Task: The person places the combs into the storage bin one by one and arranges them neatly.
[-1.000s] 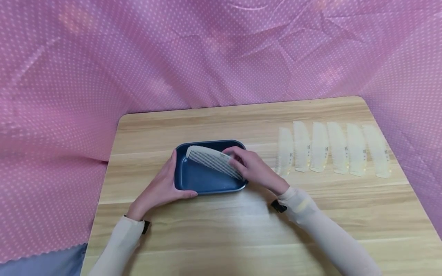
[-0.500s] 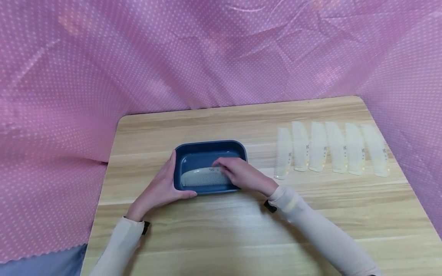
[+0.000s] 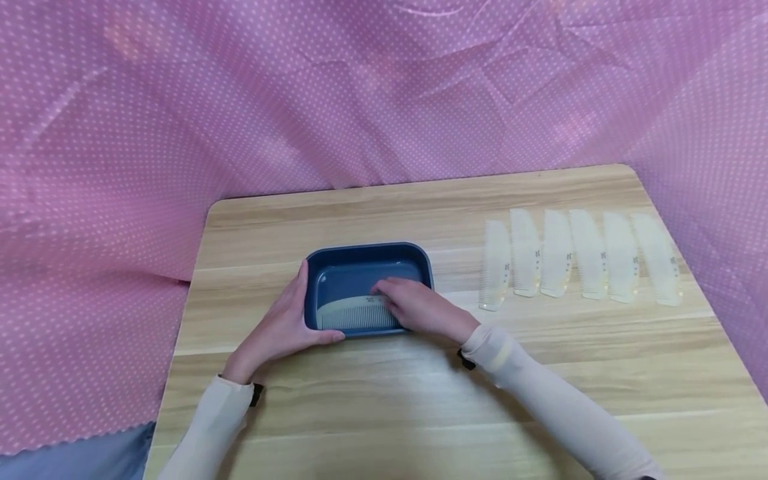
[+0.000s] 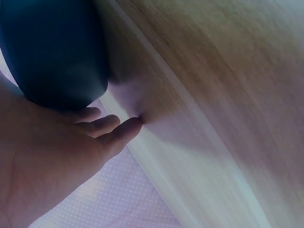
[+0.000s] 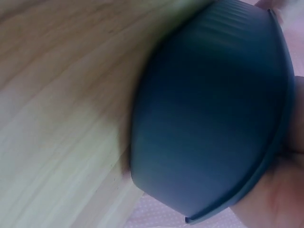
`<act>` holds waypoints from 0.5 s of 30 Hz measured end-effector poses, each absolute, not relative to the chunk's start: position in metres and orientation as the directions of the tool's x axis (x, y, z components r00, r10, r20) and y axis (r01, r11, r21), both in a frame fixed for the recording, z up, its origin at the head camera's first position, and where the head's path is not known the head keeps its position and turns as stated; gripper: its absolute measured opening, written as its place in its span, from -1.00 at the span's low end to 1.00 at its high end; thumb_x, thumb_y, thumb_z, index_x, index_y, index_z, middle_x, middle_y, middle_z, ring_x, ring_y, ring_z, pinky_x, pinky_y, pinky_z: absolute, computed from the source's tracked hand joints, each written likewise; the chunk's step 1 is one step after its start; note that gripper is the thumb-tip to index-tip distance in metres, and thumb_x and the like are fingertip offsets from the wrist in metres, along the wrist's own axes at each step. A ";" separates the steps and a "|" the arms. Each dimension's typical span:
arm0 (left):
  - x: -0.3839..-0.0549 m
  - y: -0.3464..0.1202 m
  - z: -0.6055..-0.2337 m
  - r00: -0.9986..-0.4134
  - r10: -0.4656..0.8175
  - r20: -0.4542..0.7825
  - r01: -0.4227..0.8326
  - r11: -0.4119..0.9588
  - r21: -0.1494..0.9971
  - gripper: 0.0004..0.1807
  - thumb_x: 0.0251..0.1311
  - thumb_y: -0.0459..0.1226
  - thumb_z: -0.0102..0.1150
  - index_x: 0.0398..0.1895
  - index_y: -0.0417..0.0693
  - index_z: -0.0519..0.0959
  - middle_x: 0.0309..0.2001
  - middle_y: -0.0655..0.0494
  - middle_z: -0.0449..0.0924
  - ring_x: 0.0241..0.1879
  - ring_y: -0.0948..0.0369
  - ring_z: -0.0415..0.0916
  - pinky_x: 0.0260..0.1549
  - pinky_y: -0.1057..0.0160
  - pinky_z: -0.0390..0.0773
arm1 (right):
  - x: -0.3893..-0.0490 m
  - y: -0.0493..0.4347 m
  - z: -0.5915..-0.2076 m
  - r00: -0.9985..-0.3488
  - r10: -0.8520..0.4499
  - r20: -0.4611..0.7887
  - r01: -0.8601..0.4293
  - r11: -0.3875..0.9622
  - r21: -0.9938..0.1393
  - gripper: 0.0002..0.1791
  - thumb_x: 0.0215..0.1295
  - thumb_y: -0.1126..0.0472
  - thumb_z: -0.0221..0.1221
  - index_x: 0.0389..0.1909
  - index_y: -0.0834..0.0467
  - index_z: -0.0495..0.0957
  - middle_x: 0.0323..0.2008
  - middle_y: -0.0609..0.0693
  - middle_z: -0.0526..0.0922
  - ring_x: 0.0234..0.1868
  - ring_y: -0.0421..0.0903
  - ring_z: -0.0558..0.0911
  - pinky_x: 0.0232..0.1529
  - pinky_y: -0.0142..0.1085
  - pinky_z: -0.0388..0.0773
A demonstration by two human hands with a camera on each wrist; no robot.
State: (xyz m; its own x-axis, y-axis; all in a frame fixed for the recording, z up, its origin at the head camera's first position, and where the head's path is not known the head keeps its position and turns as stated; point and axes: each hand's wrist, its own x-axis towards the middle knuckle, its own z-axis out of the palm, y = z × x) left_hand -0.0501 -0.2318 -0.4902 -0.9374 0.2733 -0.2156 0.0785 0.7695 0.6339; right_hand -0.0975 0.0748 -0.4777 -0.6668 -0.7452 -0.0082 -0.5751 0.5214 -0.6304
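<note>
In the head view a dark blue tray (image 3: 354,277) stands on the wooden table. My left hand (image 3: 285,320) rests against its left end, thumb along the front rim and fingers stretched along the side. In the left wrist view, the fingers (image 4: 111,133) touch the tray's outer wall (image 4: 61,52). My right hand (image 3: 423,307) reaches over the tray's right end and pinches a pale comb (image 3: 354,313). The comb lies along the tray's front inner wall, teeth toward the front; its right end is hidden by the hand. The tray wall (image 5: 209,114) covers the comb in the right wrist view.
Several pale combs (image 3: 555,257) lie side by side in a row on the right of the table (image 3: 360,407), teeth to the left. A pink dotted cloth (image 3: 384,93) hangs behind and at both sides of the table.
My right hand has lowered the comb from a slant across the tray to its front inner wall. Over the last half second it barely moved. My left hand has stayed on the tray.
</note>
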 end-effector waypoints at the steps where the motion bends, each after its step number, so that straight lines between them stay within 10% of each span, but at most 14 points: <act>1: -0.050 -0.231 -0.490 -0.938 0.273 -0.213 0.081 0.770 0.633 0.70 -0.01 0.35 0.64 0.78 0.16 -0.56 0.79 0.01 -0.34 0.72 -0.10 -0.20 0.54 -0.36 0.07 | -0.097 0.074 -0.478 -0.669 -0.743 -0.018 -0.579 0.537 -0.614 -0.73 0.61 0.36 0.22 0.23 0.22 0.66 0.06 0.07 0.72 0.04 -0.03 0.68 0.16 -0.09 0.65; 15: -0.048 -0.229 -0.487 -0.940 0.274 -0.206 0.083 0.765 0.639 0.69 0.01 0.31 0.65 0.76 0.25 -0.60 0.79 -0.01 -0.33 0.72 -0.09 -0.21 0.57 -0.33 0.03 | -0.093 0.073 -0.475 -0.687 -0.725 -0.047 -0.613 0.612 -0.500 -0.72 0.63 0.17 0.26 0.16 0.26 0.70 0.06 0.11 0.67 0.05 0.04 0.62 0.18 -0.06 0.61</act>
